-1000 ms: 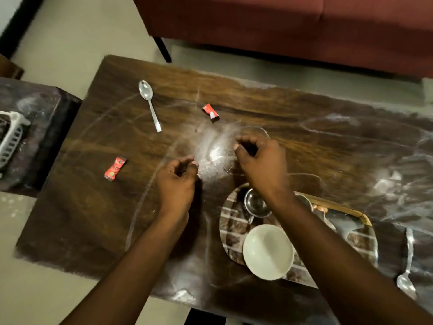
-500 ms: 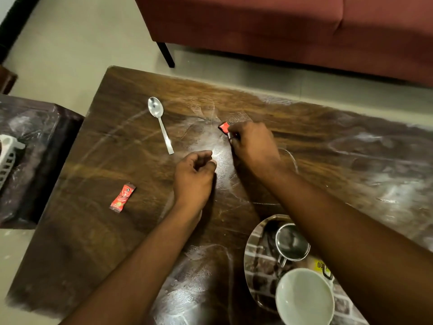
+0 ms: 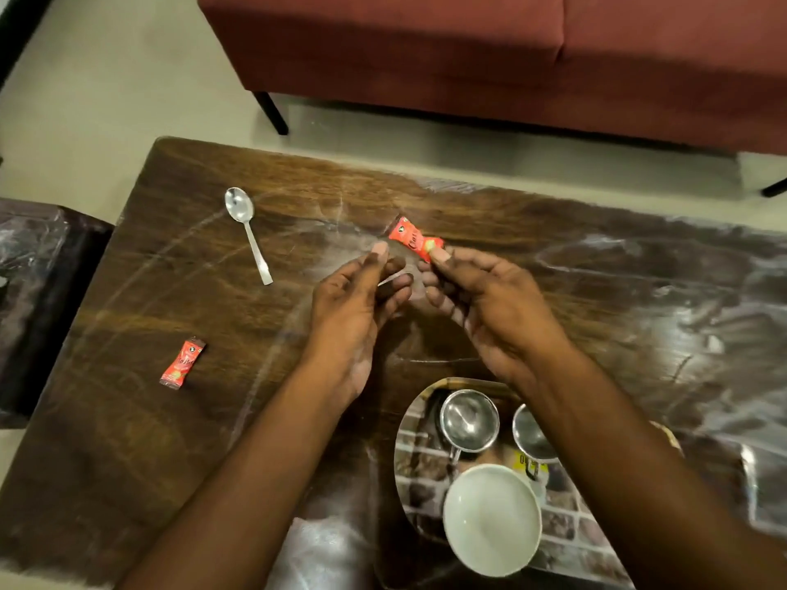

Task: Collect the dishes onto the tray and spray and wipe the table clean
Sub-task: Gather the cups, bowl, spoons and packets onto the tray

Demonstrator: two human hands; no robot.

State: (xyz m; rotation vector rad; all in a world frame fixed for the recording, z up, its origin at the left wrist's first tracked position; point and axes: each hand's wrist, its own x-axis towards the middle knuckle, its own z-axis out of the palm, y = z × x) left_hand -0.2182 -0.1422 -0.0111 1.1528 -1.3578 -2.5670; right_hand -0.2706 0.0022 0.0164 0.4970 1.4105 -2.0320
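Two hands meet over a dusty wooden table, one pinching a red sachet.

The right hand [image 3: 489, 300] pinches a red sachet [image 3: 415, 239] at its near end; the left hand [image 3: 353, 308] sits just beside it, loosely curled, holding nothing I can see. A spoon [image 3: 249, 232] lies left of both, nearer the left hand, handle toward the person. A second sachet [image 3: 182, 363] lies farther left. The tray [image 3: 409, 423], near right, holds two cups [image 3: 468, 421] and a bowl [image 3: 492, 519].

Dim warm light, glare on table [image 3: 681, 334], edges warped.
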